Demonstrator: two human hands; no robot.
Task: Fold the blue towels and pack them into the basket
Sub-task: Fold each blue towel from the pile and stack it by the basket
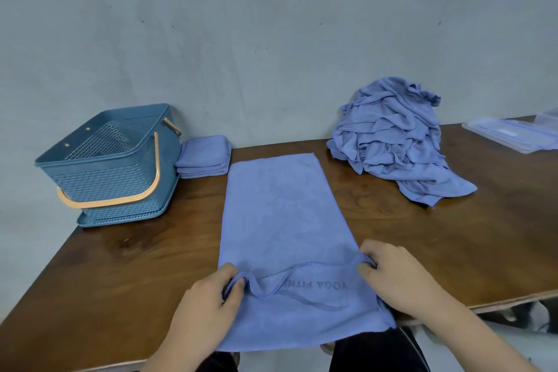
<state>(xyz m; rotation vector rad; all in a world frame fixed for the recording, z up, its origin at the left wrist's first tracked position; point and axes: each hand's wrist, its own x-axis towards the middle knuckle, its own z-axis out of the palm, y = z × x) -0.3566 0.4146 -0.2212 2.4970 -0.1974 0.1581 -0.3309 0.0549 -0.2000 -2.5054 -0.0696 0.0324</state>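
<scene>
A long blue towel (280, 220) lies lengthwise on the brown table (126, 266), its near end hanging over the front edge. My left hand (208, 299) pinches a doubled edge at the towel's left side. My right hand (392, 269) pinches the same edge at the right side. Printed letters show on the layer below that edge. A blue perforated basket (108, 166) with an orange handle stands at the back left. Beside it lies a small stack of folded blue towels (203, 158). A heap of unfolded blue towels (392, 139) sits at the back right.
A grey wall runs right behind the table. A clear plastic lid and box (513, 133) lie at the far right edge. The basket rests on a matching blue tray (90, 220). Dark trousers show below the table's front edge.
</scene>
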